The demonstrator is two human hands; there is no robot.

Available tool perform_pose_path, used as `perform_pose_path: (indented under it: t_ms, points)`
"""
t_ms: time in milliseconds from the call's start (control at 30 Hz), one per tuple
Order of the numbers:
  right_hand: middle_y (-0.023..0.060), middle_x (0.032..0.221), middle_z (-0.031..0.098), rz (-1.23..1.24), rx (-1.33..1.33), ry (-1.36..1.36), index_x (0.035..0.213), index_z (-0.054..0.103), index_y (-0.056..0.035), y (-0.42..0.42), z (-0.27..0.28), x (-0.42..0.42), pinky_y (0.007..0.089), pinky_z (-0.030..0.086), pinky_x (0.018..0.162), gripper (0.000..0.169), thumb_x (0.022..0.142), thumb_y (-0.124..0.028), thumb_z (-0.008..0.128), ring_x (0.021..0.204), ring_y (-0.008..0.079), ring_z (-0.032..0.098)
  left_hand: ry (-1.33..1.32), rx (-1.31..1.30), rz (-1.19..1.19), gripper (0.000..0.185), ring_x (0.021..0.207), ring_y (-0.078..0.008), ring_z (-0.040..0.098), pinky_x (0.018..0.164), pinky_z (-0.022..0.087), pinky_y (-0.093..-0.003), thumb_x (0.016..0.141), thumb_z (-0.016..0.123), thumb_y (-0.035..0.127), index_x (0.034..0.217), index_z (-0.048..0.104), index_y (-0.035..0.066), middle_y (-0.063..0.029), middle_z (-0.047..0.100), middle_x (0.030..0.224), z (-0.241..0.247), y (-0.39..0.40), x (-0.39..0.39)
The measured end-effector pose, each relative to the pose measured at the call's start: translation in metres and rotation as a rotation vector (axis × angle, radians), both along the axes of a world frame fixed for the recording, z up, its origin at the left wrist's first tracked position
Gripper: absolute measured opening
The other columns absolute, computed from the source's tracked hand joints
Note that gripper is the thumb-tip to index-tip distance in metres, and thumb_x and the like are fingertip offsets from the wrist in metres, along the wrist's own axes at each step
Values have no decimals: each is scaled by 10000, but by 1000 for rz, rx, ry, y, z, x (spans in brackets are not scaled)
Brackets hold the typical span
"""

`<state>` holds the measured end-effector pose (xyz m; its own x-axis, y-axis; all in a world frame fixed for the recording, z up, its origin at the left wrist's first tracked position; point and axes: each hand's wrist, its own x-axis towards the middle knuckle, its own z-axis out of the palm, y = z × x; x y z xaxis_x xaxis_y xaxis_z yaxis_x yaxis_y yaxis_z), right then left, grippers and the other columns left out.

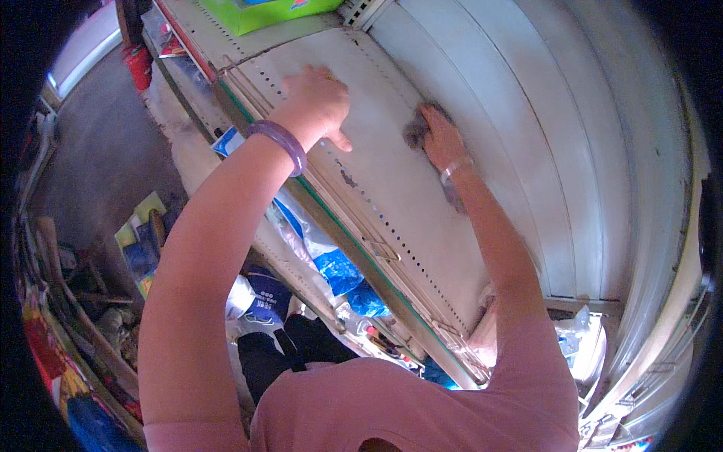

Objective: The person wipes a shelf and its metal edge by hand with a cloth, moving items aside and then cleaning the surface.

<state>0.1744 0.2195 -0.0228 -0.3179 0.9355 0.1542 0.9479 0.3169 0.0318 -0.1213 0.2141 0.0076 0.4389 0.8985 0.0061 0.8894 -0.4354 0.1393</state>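
Observation:
A white perforated metal shelf (390,164) runs diagonally before me, with worn, dirty patches. My left hand (319,101), wearing a purple bangle (277,144) at the wrist, is over the shelf near its front edge; it holds nothing and the fingers are apart. Close to the back panel (502,130), my right hand (443,138) presses a dark grey cloth (417,131) onto the shelf surface. Part of the cloth hangs out below the wrist, beside a light bracelet (456,166). The fingertips of my right hand are partly blurred.
A bright green box (254,17) stands at the shelf's far end. Wire rails (381,248) line the front edge. Blue plastic packages (339,271) lie on a lower level. A red container (137,66) is at the upper left, and bagged items (573,339) are at the right.

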Motion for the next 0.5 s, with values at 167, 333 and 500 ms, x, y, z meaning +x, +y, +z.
perform_pose_path:
  t_ms: [167, 333, 500]
  points:
    - [190, 1246, 546, 57, 27, -98, 1233, 528, -47, 98, 13, -90, 404, 393, 1011, 394, 859, -150, 462, 1164, 335, 510, -23, 11, -5, 869, 1106, -346, 505, 826, 499, -494, 492, 826, 550, 1110, 564, -3, -160, 526, 1170, -4, -1, 4]
    - [209, 1265, 531, 64, -99, 132, 1257, 500, -41, 42, 14, -61, 414, 380, 1027, 420, 846, -120, 467, 1177, 368, 498, 34, -18, 33, 889, 1117, -351, 499, 830, 495, -500, 489, 825, 558, 1125, 563, -5, -164, 516, 1197, -7, 1, -4]
    - [143, 1396, 427, 87, -118, 60, 1355, 414, -64, -78, 5, 28, 383, 280, 1103, 547, 818, -91, 511, 1314, 297, 370, 22, 3, 43, 884, 1123, -349, 498, 830, 487, -515, 492, 823, 560, 1122, 573, -7, -169, 524, 1195, -4, 3, 0]
